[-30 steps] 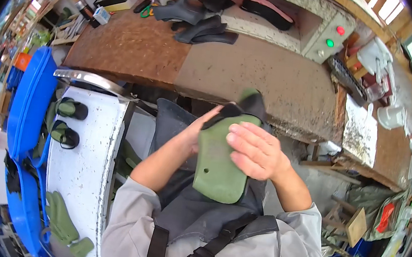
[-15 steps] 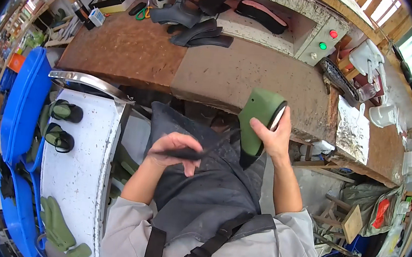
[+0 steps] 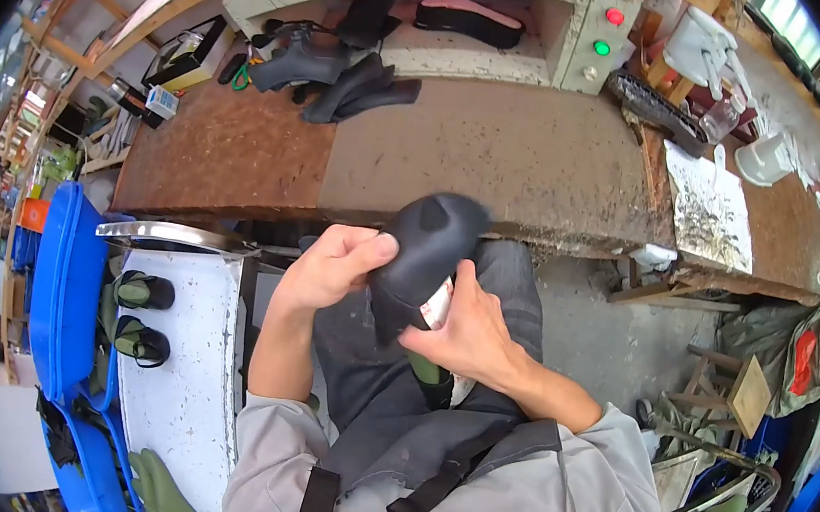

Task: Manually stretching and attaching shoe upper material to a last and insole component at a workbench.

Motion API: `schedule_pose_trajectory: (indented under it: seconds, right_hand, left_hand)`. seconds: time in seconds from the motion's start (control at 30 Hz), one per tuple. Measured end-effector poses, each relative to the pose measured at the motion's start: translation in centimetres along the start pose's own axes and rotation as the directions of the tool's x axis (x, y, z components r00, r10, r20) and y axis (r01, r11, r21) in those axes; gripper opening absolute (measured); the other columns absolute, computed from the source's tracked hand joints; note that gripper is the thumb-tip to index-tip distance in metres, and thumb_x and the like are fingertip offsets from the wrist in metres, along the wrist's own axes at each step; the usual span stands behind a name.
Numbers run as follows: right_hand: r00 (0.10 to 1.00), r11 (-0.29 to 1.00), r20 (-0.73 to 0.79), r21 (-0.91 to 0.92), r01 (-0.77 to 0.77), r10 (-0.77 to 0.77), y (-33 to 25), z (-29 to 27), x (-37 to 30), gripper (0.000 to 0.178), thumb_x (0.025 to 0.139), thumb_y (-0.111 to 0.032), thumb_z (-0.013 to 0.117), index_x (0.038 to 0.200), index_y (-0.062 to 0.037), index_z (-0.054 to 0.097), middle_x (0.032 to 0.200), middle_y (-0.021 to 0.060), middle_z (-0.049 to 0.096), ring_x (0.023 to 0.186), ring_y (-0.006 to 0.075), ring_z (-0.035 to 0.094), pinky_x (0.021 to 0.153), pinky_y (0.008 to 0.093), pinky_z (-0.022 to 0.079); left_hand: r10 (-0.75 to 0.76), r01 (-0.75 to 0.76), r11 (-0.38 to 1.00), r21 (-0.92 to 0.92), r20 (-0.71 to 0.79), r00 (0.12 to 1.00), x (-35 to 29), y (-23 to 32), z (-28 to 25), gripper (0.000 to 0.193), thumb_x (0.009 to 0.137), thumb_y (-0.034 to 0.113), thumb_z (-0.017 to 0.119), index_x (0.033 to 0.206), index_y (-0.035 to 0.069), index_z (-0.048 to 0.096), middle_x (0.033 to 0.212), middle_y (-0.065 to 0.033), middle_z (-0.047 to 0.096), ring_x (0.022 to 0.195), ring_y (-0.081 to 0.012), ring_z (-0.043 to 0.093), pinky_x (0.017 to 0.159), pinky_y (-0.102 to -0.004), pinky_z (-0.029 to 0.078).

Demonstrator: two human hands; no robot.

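Over my lap, in front of the workbench, I hold a shoe last with a smooth black shoe upper (image 3: 420, 257) pulled over its rounded end. A bit of the green last (image 3: 425, 370) shows below, and a pale strip (image 3: 437, 304) with reddish marks lies along its side. My left hand (image 3: 334, 268) is closed, thumb on top, at the left edge of the black upper. Wrapped about the right side, my right hand (image 3: 477, 333) grips the last and the upper's edge. The far tip of the upper is slightly blurred.
Ahead runs a brown workbench (image 3: 461, 151) with black upper pieces (image 3: 362, 91) and a light-painted box (image 3: 470, 67) holding a black sole (image 3: 469, 22). To the left, a white cart (image 3: 185, 352) carries green-and-black straps; blue bins (image 3: 67, 290) stand beside it. Right is a wooden stool (image 3: 748, 397).
The loose black piece in my left hand now covers the green last. Both hands have come together on it, and the last has turned and moved left. The view has shifted.
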State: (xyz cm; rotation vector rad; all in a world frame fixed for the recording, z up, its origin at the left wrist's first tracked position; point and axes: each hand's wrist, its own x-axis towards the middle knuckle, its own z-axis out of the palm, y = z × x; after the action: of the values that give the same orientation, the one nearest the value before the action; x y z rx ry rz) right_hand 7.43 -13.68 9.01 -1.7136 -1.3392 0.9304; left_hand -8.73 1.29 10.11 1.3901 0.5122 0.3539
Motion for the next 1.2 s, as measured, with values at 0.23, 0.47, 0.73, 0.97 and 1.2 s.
schedule_pose_trajectory:
  seconds: [0.23, 0.47, 0.73, 0.97, 1.2]
  right_hand:
    - [0.995, 0.988, -0.09, -0.147, 0.039, -0.052, 0.1, 0.3, -0.4, 0.074, 0.065, -0.026, 0.074, 0.115, 0.015, 0.038, 0.093, 0.0276, 0.059, 0.081, 0.0426, 0.064, 0.069, 0.0454, 0.053]
    - [0.997, 0.981, -0.045, -0.187, 0.054, -0.064, 1.0, 1.4, -0.3, 0.063, 0.064, -0.025, 0.076, 0.102, 0.0121, 0.042, 0.09, 0.0263, 0.058, 0.074, 0.0398, 0.064, 0.058, 0.0445, 0.053]
    - [0.998, 0.977, -0.065, -0.212, 0.003, -0.018, 1.2, 1.0, -0.7, 0.065, 0.064, -0.028, 0.078, 0.101, 0.0122, 0.042, 0.084, 0.0253, 0.059, 0.072, 0.0394, 0.065, 0.057, 0.0425, 0.053]
    - [0.996, 0.981, -0.079, -0.192, 0.032, -0.048, 1.2, 1.3, -0.5, 0.064, 0.065, -0.032, 0.079, 0.096, 0.0105, 0.043, 0.082, 0.0246, 0.061, 0.069, 0.0383, 0.065, 0.055, 0.043, 0.053]
    - [0.999, 0.97, -0.048, -0.243, -0.011, 0.0, 1.6, 0.7, -1.1, 0.071, 0.063, -0.042, 0.082, 0.095, 0.0099, 0.044, 0.081, 0.0254, 0.062, 0.07, 0.0377, 0.066, 0.055, 0.0426, 0.054]
  left_hand:
    - [0.598, -0.238, 0.538, 0.809, -0.167, 0.784, 1.4, 0.7, 4.7, 0.039, 0.093, 0.034, 0.052, 0.101, -0.002, 0.064, 0.099, -0.0176, 0.062, 0.098, -0.0278, 0.058, 0.082, -0.0334, 0.047]
    - [0.153, -0.171, 0.945, 0.279, 0.087, 0.984, 3.0, -2.3, 2.9, 0.056, 0.1, 0.034, 0.031, 0.097, -0.01, 0.066, 0.099, -0.0196, 0.063, 0.093, -0.0263, 0.06, 0.087, -0.0353, 0.045]
    - [0.595, -0.569, 0.791, 0.226, -0.07, 0.8, 2.6, -4.8, 4.3, 0.037, 0.098, 0.024, 0.043, 0.097, -0.005, 0.065, 0.096, -0.0172, 0.065, 0.091, -0.0249, 0.061, 0.084, -0.0332, 0.046]
    - [0.179, -0.179, 0.979, 0.102, 0.007, 0.984, 3.2, -3.9, 3.2, 0.045, 0.098, 0.028, 0.041, 0.088, -0.008, 0.067, 0.083, -0.0111, 0.063, 0.08, -0.018, 0.058, 0.076, -0.0303, 0.044]
    - [0.156, -0.16, 0.987, 0.028, 0.095, 0.983, 4.4, -5.1, 3.3, 0.044, 0.099, 0.027, 0.042, 0.088, -0.008, 0.067, 0.08, -0.007, 0.058, 0.082, -0.0162, 0.054, 0.075, -0.0288, 0.042]
